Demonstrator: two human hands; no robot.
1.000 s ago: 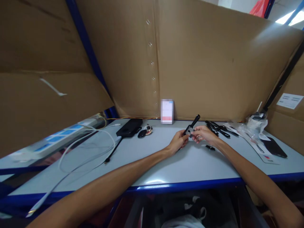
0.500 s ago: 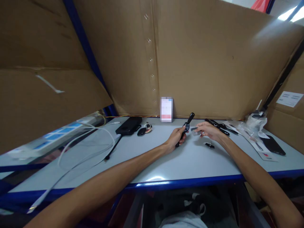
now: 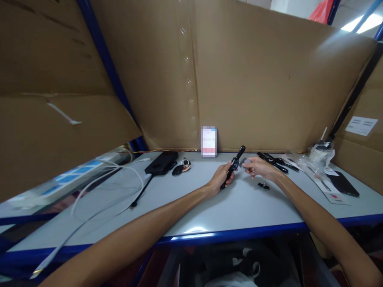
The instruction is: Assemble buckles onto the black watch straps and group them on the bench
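My left hand [image 3: 220,177] is closed round a slim black strap-like piece [image 3: 237,158] that sticks up and to the right out of the fingers. My right hand [image 3: 259,167] hovers just right of it, fingers pinched on a small grey part [image 3: 247,161] near the black piece's upper end. Both hands hang low over the grey table [image 3: 191,207]. A tiny black part [image 3: 263,185] lies on the table below my right hand.
Black straps [image 3: 273,161] lie behind my right hand. A black phone [image 3: 343,183], paper and clear bags [image 3: 320,153] sit far right. A black box [image 3: 161,162], key fob [image 3: 179,168], white cables [image 3: 98,199] and power strip [image 3: 66,181] are left. Cardboard walls [image 3: 251,79] stand behind.
My right hand pulled a small grey part away from the black piece, then came back close to it. My left hand shifted slightly left, still gripping the black piece.
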